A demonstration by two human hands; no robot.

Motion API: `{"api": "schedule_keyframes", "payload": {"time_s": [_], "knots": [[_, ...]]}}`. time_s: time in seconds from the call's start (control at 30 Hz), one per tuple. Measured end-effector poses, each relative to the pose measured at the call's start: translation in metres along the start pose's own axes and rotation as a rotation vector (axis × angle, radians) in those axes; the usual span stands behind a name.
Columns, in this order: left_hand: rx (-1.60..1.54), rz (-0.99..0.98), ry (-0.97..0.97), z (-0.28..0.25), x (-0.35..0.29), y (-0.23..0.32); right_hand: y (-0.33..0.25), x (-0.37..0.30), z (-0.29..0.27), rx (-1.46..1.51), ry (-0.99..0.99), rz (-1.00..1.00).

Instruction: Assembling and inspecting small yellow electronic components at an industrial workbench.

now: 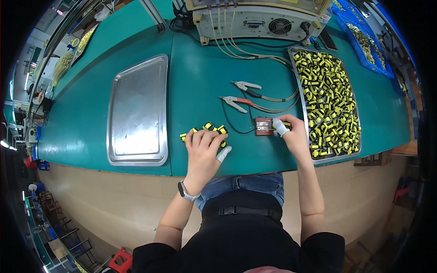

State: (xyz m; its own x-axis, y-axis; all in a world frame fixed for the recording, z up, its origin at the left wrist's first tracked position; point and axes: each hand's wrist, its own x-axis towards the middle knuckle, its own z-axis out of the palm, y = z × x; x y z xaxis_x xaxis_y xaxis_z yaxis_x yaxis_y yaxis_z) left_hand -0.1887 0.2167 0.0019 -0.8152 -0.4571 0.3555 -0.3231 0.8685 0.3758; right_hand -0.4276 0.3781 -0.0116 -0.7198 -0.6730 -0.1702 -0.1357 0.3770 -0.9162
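My right hand [293,135], a white cover on its thumb, pinches a small yellow-and-black transformer [286,123] at the right end of a reddish-brown test fixture [263,126]. The fingers hide most of that part. To the left, my left hand [203,154] lies with fingers spread over a small group of similar transformers [208,126] on the green table. Its thumb also wears a white cover and sits apart from the fingers. Beyond the fixture lie a clip with red on its handle [236,101] and a grey-and-black clip [248,86], both on cables.
A metal tray [139,113] with nothing in it lies at left. Another tray [359,136] at right is heaped with yellow-and-black transformers. An instrument with a fan [255,26] stands at the back, cables trailing forward. Blue baskets [380,66] of parts stand far right.
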Motion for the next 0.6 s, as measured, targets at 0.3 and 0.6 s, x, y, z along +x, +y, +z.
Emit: {"api": "schedule_keyframes", "payload": {"time_s": [0.3, 0.6], "knots": [[-0.048, 0.055, 0.04, -0.007, 0.006, -0.001, -0.014, -0.011, -0.002, 0.322, -0.17, 0.117], [-0.411, 0.075, 0.106, -0.001, 0.015, 0.028, -0.028, -0.047, 0.048, 0.962, -0.552, 0.264]]}}
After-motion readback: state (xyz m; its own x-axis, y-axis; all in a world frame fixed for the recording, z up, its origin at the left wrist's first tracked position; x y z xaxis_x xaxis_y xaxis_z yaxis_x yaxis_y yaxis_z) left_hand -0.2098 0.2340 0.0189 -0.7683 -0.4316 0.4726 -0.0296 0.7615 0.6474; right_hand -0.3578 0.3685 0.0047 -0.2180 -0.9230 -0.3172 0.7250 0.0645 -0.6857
